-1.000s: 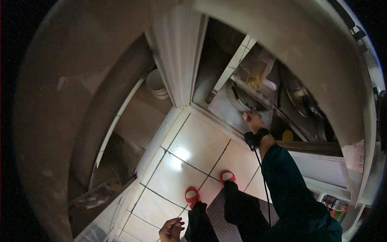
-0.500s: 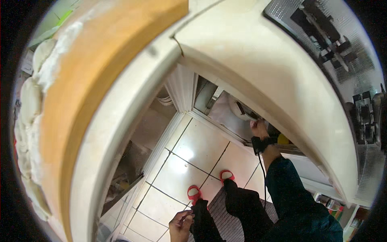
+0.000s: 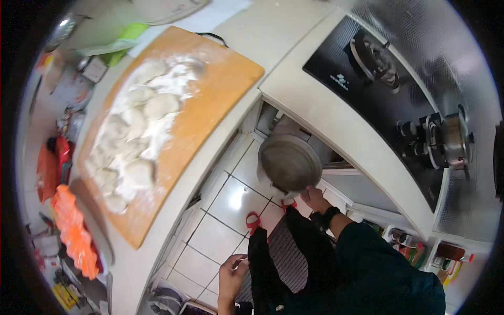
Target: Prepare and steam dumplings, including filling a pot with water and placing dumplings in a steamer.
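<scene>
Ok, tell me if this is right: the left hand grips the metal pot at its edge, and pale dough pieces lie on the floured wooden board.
Wrong hand: the head view shows the right hand gripping the metal pot at its edge; the left hand is apart from it. The pale dough pieces do lie on the floured wooden board.

Kitchen, obv: black hob w/ steel pot, floured board w/ dough pcs

Two hands, two pots, two slippers (one pair)
</scene>
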A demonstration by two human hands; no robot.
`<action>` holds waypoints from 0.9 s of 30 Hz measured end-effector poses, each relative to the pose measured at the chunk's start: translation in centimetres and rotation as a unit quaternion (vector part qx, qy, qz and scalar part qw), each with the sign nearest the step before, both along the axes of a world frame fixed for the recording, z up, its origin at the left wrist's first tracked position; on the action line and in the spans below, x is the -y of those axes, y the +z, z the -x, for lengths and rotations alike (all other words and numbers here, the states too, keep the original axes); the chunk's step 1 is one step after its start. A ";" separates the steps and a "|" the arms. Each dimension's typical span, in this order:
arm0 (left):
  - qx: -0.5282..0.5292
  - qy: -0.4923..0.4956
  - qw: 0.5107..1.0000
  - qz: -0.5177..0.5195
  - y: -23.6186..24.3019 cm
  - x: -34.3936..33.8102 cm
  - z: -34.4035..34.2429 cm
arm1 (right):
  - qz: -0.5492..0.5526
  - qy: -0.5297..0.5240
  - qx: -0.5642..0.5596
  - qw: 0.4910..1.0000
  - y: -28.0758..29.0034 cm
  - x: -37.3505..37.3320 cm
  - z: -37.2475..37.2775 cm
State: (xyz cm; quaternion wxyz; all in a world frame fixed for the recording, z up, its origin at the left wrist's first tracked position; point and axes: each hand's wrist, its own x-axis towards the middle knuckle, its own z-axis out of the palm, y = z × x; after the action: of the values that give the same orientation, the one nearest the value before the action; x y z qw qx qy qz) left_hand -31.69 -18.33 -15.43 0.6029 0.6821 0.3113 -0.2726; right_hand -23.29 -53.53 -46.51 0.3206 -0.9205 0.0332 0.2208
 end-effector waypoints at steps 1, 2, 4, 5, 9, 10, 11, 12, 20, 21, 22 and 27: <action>0.019 -0.025 0.999 0.029 1.0 0.7 -1.2 | -0.170 -0.145 0.022 0.974 -3.1 5.4 2.7; 0.019 -0.023 0.999 0.032 1.3 -0.1 0.0 | -0.253 -0.183 -0.011 0.950 2.1 2.6 2.8; 0.009 -0.030 0.997 0.072 4.2 -0.5 2.4 | -0.317 -0.231 -0.037 0.919 14.6 -0.4 3.8; 0.002 -0.020 0.996 0.089 5.5 -0.4 2.5 | -0.329 -0.370 -0.122 0.860 16.8 -1.1 3.3; -0.015 -0.083 0.991 0.100 9.5 0.2 5.3 | -0.347 -0.373 -0.200 0.837 26.7 -1.9 5.0; -0.006 -0.070 0.991 0.111 10.6 0.7 6.4 | -0.336 -0.368 -0.184 0.847 30.5 -3.2 5.1; 0.000 -0.064 0.992 0.109 11.7 1.3 7.1 | -0.338 -0.360 -0.184 0.850 31.8 -2.8 5.9; 0.004 -0.085 0.991 0.104 12.7 2.2 7.9 | -0.352 -0.315 -0.178 0.863 32.8 -2.2 6.5; -0.021 -0.071 0.991 0.110 17.7 6.6 19.6 | -0.401 -0.124 -0.157 0.894 42.1 -4.2 11.6; -0.035 -0.065 0.992 0.104 18.1 6.9 21.2 | -0.401 -0.104 -0.163 0.896 43.1 -4.9 12.3; -0.026 -0.049 0.994 0.098 19.1 7.2 22.3 | -0.418 -0.093 -0.167 0.888 45.0 -5.9 12.8; 0.148 0.252 0.908 0.298 23.9 7.3 28.4 | -0.424 0.035 -0.177 0.887 51.2 -13.5 15.3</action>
State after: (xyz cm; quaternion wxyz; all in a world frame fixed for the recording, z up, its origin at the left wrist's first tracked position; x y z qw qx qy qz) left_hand -60.12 -25.61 8.50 0.8663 0.4016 0.2841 -0.0870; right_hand -38.59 -39.99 4.65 0.6615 -0.6430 -0.0401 0.3840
